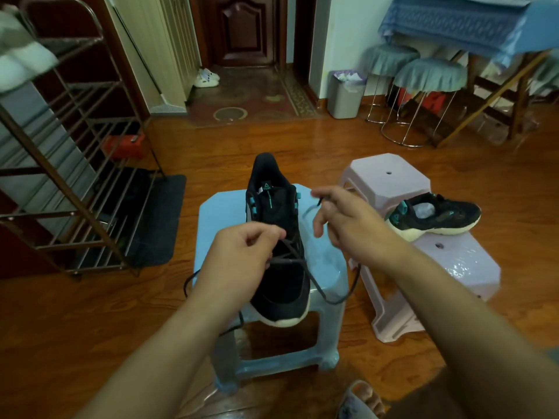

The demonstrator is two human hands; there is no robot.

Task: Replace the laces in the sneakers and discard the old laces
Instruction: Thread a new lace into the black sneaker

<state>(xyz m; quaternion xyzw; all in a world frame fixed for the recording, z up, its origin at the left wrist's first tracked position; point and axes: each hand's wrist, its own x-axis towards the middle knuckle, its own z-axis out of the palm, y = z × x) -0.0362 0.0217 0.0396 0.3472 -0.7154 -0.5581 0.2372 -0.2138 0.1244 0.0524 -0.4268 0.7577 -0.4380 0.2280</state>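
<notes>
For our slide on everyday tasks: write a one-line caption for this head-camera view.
Both hands, left and right, pinch the dark lace of a black sneaker on a blue stool.

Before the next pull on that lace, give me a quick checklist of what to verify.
1. Sneaker steady on the blue stool: ok, though its toe overhangs the near edge.
2. Left hand pinching the lace at the crossings: ok.
3. Right hand pinching the lace tip: ok.
4. Slack free of snags: not ok, loops hang over both sides of the stool.
5. Whether this lace is old or new: cannot tell.
6. Bin for the old laces within sight: ok, by the far wall.
</notes>
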